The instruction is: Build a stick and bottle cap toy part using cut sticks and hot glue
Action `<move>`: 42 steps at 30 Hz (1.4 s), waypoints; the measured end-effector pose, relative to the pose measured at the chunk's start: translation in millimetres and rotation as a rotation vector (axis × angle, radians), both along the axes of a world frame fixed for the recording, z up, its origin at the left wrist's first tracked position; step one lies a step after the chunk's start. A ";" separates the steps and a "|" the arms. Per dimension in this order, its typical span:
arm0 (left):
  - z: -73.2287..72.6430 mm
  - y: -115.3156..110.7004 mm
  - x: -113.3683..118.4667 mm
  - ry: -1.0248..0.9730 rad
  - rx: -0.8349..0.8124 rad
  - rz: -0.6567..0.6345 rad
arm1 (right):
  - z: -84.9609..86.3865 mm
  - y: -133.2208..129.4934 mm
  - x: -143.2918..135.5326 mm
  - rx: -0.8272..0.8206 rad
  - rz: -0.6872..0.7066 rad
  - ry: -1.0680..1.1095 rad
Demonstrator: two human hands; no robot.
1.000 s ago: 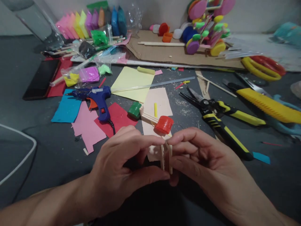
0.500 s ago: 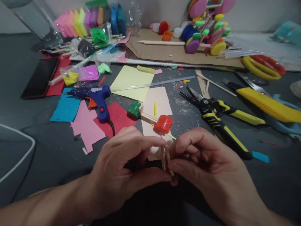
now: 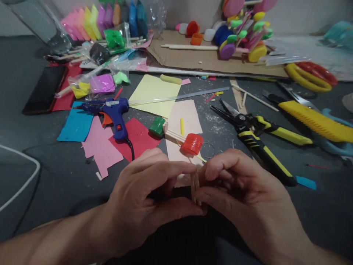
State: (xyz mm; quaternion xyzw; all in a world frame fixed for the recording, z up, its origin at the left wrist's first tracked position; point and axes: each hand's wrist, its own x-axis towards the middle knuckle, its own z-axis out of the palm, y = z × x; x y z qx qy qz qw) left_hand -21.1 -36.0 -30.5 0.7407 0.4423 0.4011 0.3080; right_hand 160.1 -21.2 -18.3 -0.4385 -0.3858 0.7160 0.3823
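Note:
Between my two hands are short wooden sticks (image 3: pixel 195 187), held upright side by side close to the table's front. My left hand (image 3: pixel 149 191) spans them, forefinger at the top end and thumb at the bottom. The thumb and fingers of my right hand (image 3: pixel 239 191) pinch them from the right side; its fingertips partly hide them. Just beyond lies a red bottle cap (image 3: pixel 193 144) with a bundle of thin wooden sticks (image 3: pixel 174 133) against it. A green bottle cap (image 3: pixel 157 127) rests at the other end of that bundle.
To the left lies a blue hot glue gun (image 3: pixel 116 114) on coloured paper pieces. Pliers (image 3: pixel 248 136), a yellow utility knife (image 3: pixel 314 119) and scissors (image 3: pixel 309 79) lie right. Behind, a cardboard sheet (image 3: pixel 182 60) bears a colourful wheeled model (image 3: pixel 242 33). A phone (image 3: pixel 44 90) lies far left.
The gap between the upright sticks has narrowed, and they now stand nearly parallel. Both hands keep almost the same place. The view has shifted very slightly.

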 end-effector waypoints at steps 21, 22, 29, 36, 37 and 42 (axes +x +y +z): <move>4.0 1.3 -7.8 0.071 0.082 -0.012 | 4.5 9.4 9.0 0.042 0.303 -0.212; 4.2 1.4 -7.8 0.081 0.084 -0.017 | 4.7 9.1 9.1 0.030 0.304 -0.209; 3.5 2.2 -7.4 0.107 0.112 -0.070 | 5.1 8.2 9.7 -0.025 0.332 -0.170; 2.5 2.3 -9.2 0.133 0.152 -0.094 | 2.1 8.5 9.7 -0.028 0.344 -0.181; 2.2 2.3 -9.2 0.133 0.154 -0.095 | 1.5 8.3 9.8 -0.024 0.344 -0.187; 1.0 3.6 -8.5 0.122 0.136 -0.106 | 0.5 7.1 10.3 -0.047 0.352 -0.175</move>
